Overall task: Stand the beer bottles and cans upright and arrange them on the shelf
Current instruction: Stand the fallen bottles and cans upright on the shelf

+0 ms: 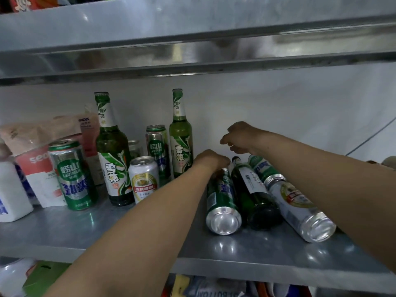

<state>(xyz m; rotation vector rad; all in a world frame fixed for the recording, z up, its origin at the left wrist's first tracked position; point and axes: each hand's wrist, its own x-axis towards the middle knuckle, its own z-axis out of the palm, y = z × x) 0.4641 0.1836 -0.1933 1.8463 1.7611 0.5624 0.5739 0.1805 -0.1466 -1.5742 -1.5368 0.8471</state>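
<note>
On the steel shelf (pixel 107 228) two green beer bottles (pixel 113 159) (pixel 181 144) stand upright, with a green can (pixel 71 176), a white can (pixel 144 179) and a taller green can (pixel 157 146) among them. To the right, a green can (pixel 221 202), a dark green bottle (pixel 252 194), a white can (pixel 300 206) and another can (pixel 260 166) lie on their sides. My left hand (pixel 211 160) grips the far end of the lying green can. My right hand (pixel 240 136) hovers above the lying bottle's neck, fingers curled and holding nothing.
Packets and a white bag (pixel 12 189) crowd the shelf's left end. A steel shelf (pixel 192 39) hangs low overhead. A white back wall (pixel 278 108) closes off the rear. Bare shelf surface lies in front of the standing cans.
</note>
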